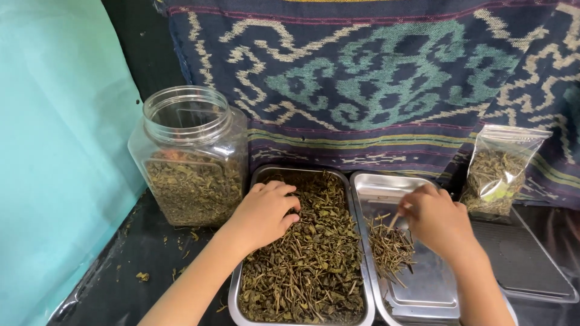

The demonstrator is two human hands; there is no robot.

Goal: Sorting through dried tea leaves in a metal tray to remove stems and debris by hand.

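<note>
Dried leaves and stems (308, 259) fill the left steel tray (237, 284), which serves here as the landmark. The left hand (263, 214) rests on the heap at the tray's far left corner, fingers curled down into the leaves; whether they pinch anything I cannot tell, since the tips are buried. Just right of that tray, touching it, lies a second steel tray (423, 290), mostly bare, with a small pile of stems (389, 247) near its left wall. The right hand (438, 220) hovers over this pile, fingers drawn narrow around a thin stem (394, 221).

Left of the landmark tray stands a clear plastic jar (190, 157), lidless and about half full of the same dried leaves. Far to the right, beyond the second tray, a clear plastic bag (498, 172) of leaves leans against a patterned woven cloth (374, 78) that hangs behind everything. A flat dark scale (519, 259) sits below the bag. A turquoise sheet (54, 151) covers the far left. Crumbs (143, 276) dot the black table (127, 271).

Both trays' near ends are cut off by the picture's lower edge, and the right wrist hides part of the second tray.
</note>
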